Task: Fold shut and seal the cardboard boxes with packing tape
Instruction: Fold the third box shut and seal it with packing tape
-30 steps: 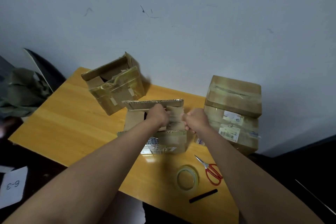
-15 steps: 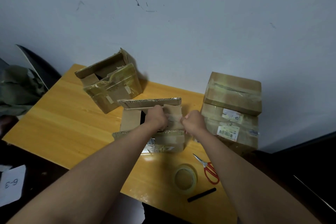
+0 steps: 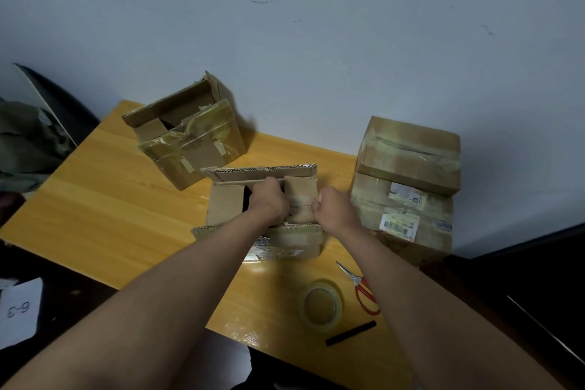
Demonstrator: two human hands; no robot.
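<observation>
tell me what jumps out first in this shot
Two hands, left hand and right hand, work the inner flaps of the open box at the table's middle. Right of it stand two stacked boxes; nearer lie a tape roll and red scissors.

Both hands are on the open box point(image 3: 240, 206) mid-tabletop point(image 3: 104, 215): the left hand point(image 3: 269, 199) and the right hand point(image 3: 332, 209) are curled over its right inner flap, flaps not closed. Far left sits another open box point(image 3: 190, 142); at right, two sealed boxes point(image 3: 408, 187) are stacked. Near right lie a tape roll point(image 3: 322, 305), red scissors point(image 3: 364, 291) and a black stick point(image 3: 350, 332).
</observation>
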